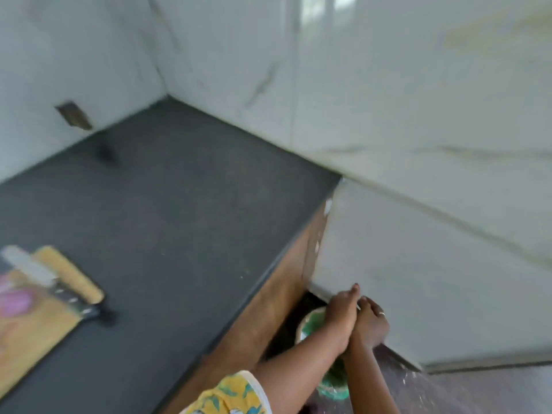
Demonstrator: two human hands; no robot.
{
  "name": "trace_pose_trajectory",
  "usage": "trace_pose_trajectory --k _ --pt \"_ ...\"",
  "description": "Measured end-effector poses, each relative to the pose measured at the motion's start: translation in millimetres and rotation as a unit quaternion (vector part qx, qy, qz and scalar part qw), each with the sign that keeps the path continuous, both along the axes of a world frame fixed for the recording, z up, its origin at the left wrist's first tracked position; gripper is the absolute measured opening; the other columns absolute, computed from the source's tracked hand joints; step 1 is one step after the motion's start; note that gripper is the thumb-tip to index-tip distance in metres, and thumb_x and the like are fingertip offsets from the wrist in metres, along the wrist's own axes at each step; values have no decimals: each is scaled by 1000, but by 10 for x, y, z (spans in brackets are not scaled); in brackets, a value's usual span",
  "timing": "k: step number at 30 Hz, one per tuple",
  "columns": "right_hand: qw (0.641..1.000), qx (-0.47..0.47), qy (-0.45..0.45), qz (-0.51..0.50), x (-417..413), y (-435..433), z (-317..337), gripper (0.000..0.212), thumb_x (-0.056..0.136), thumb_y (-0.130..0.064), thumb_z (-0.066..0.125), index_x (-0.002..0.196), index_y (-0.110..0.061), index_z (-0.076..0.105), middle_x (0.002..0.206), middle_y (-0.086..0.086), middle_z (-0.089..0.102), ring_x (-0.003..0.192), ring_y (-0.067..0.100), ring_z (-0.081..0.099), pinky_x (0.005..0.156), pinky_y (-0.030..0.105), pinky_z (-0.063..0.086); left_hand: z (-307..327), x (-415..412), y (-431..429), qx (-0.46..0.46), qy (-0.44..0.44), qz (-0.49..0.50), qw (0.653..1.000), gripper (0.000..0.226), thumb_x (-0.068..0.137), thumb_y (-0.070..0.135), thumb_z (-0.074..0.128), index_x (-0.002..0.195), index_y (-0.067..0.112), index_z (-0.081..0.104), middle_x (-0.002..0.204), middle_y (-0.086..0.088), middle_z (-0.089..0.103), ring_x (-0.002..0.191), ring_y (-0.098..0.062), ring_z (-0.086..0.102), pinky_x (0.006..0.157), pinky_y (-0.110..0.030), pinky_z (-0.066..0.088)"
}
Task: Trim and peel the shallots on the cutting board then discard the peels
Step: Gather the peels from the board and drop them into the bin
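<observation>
Two hands | left hand (pixel 342 310) against right hand (pixel 372 324) over green bin (pixel 312 322) | grip unclear

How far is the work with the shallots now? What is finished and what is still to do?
Looks done: pink-purple shallots lie on the cutting board, apparently peeled, with the knife laid down on it. In hand: the left hand and right hand are together over the green-lined bin on the floor, probably dropping peels, though none can be made out. Left: the blur hides whether any shallot remains unpeeled.
</observation>
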State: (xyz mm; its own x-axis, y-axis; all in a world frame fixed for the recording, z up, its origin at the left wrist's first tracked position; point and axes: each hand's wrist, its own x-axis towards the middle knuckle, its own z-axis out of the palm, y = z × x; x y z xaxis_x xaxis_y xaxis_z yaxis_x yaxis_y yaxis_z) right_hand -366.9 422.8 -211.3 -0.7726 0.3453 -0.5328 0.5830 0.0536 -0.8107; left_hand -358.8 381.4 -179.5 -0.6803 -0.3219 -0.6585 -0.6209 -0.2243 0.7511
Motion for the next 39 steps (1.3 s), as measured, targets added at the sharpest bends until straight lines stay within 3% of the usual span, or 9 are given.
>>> trace_pose_trajectory --k 6,9,13,17,20,23,28,32,39 --pt "986 -13 167 -13 108 -780 1187 15 91 -19 57 96 -11 68 93 9 70 89 27 65 82 36 50 1032 255 -662 -42 151 66 985 21 92 33 50 83 25 66 86 1 68 84 -11 65 75 -19 49" --pt "970 -34 229 70 358 -1340 1710 14 92 -18 54 97 -11 66 89 4 65 83 20 59 71 23 41 1471 536 -1195 -68 216 129 966 17 91 32 52 83 32 68 91 6 71 88 -9 66 86 -25 52" --pt "944 -71 267 179 880 -2147 2038 14 90 -16 55 95 -13 67 93 5 68 87 20 63 79 31 49 1798 1114 -1961 -121 267 230 928 19 90 29 53 84 37 69 95 9 71 94 -9 66 92 -33 52" --pt "896 -104 290 321 1578 -2787 2180 11 90 -14 56 95 -16 66 96 2 66 87 16 63 74 24 46 1915 1836 -2627 -191 269 342 880 20 91 22 52 87 33 68 93 6 71 92 -11 66 88 -31 52" --pt "827 -89 309 462 2067 -3139 2120 15 92 -17 54 97 -15 67 99 -1 66 91 15 63 75 24 48 1954 2387 -2988 -245 256 430 831 20 94 15 49 89 26 65 95 -1 68 92 -11 63 85 -20 48" --pt "705 -30 348 617 2433 -3387 1978 23 92 -10 46 102 -10 67 104 -6 63 97 17 61 83 25 45 1873 2932 -3304 -351 157 463 799 24 97 20 43 105 15 66 109 -5 65 103 -15 56 94 -25 40" --pt "505 70 369 778 2804 -3670 1749 34 100 -20 34 119 -6 58 132 7 52 120 18 49 102 28 37 1629 3658 -3665 -400 21 360 843 44 102 29 25 132 6 48 141 -10 46 135 -20 34 111 -28 19" --pt "456 106 323 822 2906 -3893 1708 53 101 -35 30 144 -5 36 156 10 24 144 21 23 114 31 22 1530 3895 -3777 -392 -20 276 877 43 103 28 23 137 11 42 148 -5 36 140 -16 24 113 -24 11" --pt "385 158 363 834 2906 -4040 1618 48 102 -27 27 144 -5 33 153 13 31 144 21 22 118 28 13 1447 3940 -3777 -357 -32 238 903 43 103 25 22 138 9 40 149 -6 35 141 -14 22 114 -22 8"
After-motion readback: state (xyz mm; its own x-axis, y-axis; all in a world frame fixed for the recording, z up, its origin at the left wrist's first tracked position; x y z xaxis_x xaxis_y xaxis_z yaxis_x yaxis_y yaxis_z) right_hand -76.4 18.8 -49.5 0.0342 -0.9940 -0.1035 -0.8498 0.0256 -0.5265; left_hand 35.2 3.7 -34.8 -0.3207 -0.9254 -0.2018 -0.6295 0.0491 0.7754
